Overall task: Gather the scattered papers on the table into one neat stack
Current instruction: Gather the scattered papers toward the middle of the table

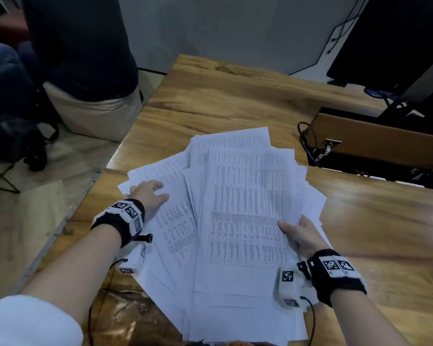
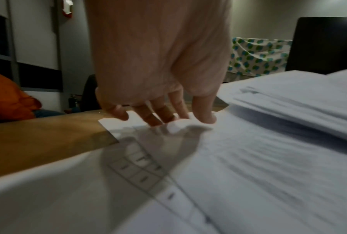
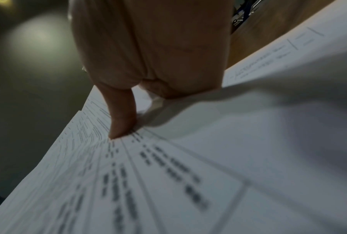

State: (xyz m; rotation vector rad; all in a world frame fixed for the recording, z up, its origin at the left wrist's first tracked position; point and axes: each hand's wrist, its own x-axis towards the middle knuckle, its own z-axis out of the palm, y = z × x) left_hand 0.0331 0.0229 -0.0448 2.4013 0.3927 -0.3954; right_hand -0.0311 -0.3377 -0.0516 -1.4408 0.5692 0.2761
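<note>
Several printed white sheets (image 1: 245,208) lie fanned and overlapping on the wooden table (image 1: 235,96), reaching its near edge. My left hand (image 1: 149,194) rests on the left sheets (image 2: 188,174) with fingers spread, and its fingertips (image 2: 156,121) press the paper down, wrinkling it slightly. My right hand (image 1: 301,234) pinches the right edge of the top bundle, which is lifted a little off the sheets below. Its thumb (image 3: 121,120) lies on the printed table of the top sheet (image 3: 168,174), and its other fingers are hidden under the paper.
A wooden box (image 1: 375,146) with a dark inside, metal latches and black cables stands at the right, close to the papers. A dark monitor (image 1: 390,41) is at the back right. A seated person (image 1: 85,58) is beyond the table's left edge.
</note>
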